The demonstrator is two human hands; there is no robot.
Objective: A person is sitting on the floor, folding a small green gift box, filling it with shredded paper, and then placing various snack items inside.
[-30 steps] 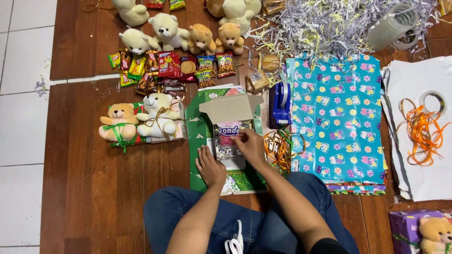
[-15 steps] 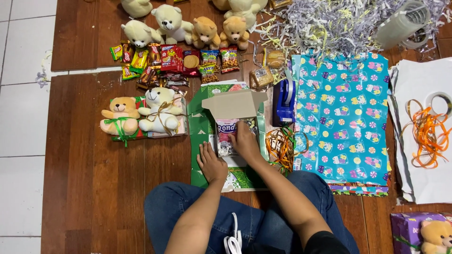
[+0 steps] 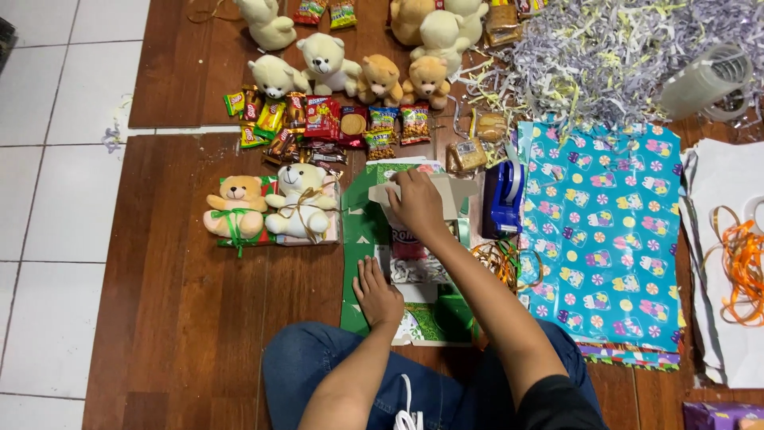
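A flattened green cardboard gift box (image 3: 362, 231) lies open on the wooden floor in front of my knees, with snack packets in its middle. My left hand (image 3: 377, 295) rests flat on the box's near part, fingers spread. My right hand (image 3: 417, 203) is at the box's far end, fingers closed on its brown cardboard flap (image 3: 460, 197). A blue tape dispenser (image 3: 502, 201) sits just right of that hand. Two small teddy bears (image 3: 270, 209) tied with ribbon sit to the left of the box.
Blue patterned wrapping paper (image 3: 605, 239) lies to the right, with orange ribbon (image 3: 744, 263) on white paper beyond it. Snack packets (image 3: 326, 123) and more teddy bears (image 3: 350, 68) line the far side. Shredded paper (image 3: 605, 56) and a clear tape roll (image 3: 704, 80) lie far right.
My right hand moved from the packets in the box's middle up to the far cardboard flap. My left hand stayed on the box. The view shifted slightly.
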